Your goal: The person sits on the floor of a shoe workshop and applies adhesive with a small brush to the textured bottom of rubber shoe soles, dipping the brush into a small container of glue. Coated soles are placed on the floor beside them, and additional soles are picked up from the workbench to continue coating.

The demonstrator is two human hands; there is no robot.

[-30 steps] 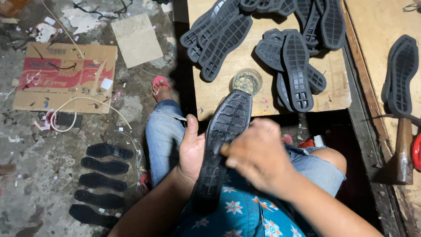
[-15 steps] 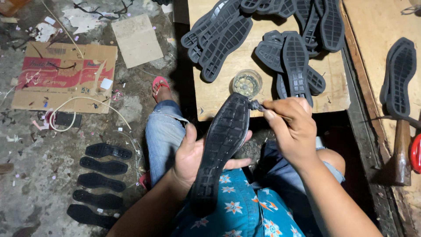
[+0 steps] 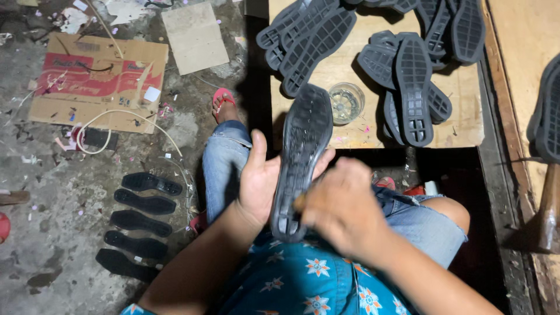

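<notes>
A dark grey rubber shoe sole (image 3: 298,160) is held above the lap, tread side up and tilted slightly, with its rounded toe end pointing away toward the low table. Its surface is patterned with small raised squares and ribs, and a faint sheen is seen along the middle. The sole is cradled from beneath by the left hand (image 3: 261,182), whose thumb is raised along the left edge while the fingertips are curled around the right edge. The right hand (image 3: 341,211) is pressed against the heel part of the sole with its fingers bunched together; what is pinched between them cannot be told, as they are hidden by the back of the hand.

Below the hands, a blue flowered shirt and cut-off jeans are seen. On the floor to the left, five flat black insoles (image 3: 139,224) are laid in a row. Farther off, a small round glass dish (image 3: 346,102) is set on the wooden board (image 3: 461,125), just beside piles of similar grey soles (image 3: 411,87). A flattened cardboard box (image 3: 93,81) lies on the littered floor beyond.
</notes>
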